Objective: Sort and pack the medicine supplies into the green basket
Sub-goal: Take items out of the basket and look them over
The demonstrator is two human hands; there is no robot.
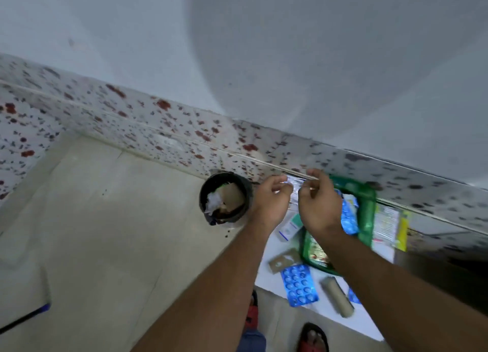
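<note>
Head view: your left hand [270,202] and right hand [318,206] pinch opposite ends of a silvery blister strip [293,185], raised above the white table [272,277] beside the green basket [368,214]. Judge the strip light, thin, bendable and slippery-foiled; hold it by its flat edges, not the bubbles. A blue blister pack [299,284] and a cardboard roll [337,296] lie near the table's front edge; a black bin [224,197] stands on the floor.

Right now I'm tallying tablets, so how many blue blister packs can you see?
3: one blue blister pack lies on the white table near its front edge, one sits inside the green basket, and a corner of one shows beside the right forearm. More may be hidden.
</note>
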